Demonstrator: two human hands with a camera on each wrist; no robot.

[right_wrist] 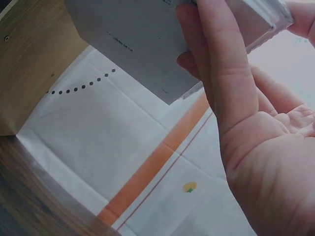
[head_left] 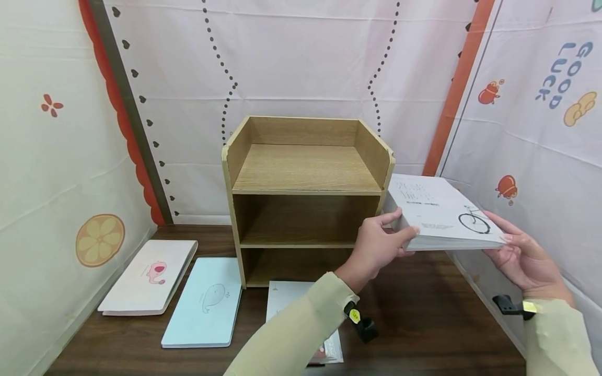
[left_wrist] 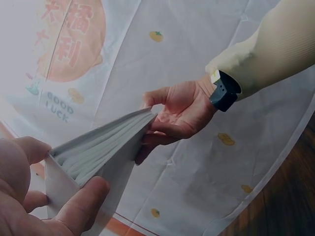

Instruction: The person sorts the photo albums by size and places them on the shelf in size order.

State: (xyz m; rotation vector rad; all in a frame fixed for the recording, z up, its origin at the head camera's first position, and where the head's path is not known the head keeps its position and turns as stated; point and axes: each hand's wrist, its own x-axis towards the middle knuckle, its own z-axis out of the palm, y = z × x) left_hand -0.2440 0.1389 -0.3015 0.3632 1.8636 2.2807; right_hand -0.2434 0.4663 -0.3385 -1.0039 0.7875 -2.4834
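Note:
A thick white book [head_left: 437, 211] with a bicycle drawing on its cover is held in the air, to the right of the wooden shelf. My left hand [head_left: 373, 245] grips its near left corner, thumb on the cover side and fingers at the spine side. At the opposite edge my right hand [head_left: 529, 258] holds the book between thumb and fingers. The left wrist view shows the page edges [left_wrist: 106, 142] between both hands. From the right wrist, the fingers of the right hand [right_wrist: 231, 93] lie under the grey-white back cover [right_wrist: 128, 44].
A three-level wooden shelf [head_left: 301, 169] stands at the table's back. On the dark table [head_left: 404, 334] lie a white notebook with an elephant [head_left: 148, 277], a light-blue notebook with a whale [head_left: 204, 308] and a white booklet [head_left: 287, 295], partly behind my left sleeve. Printed cloth walls enclose the table.

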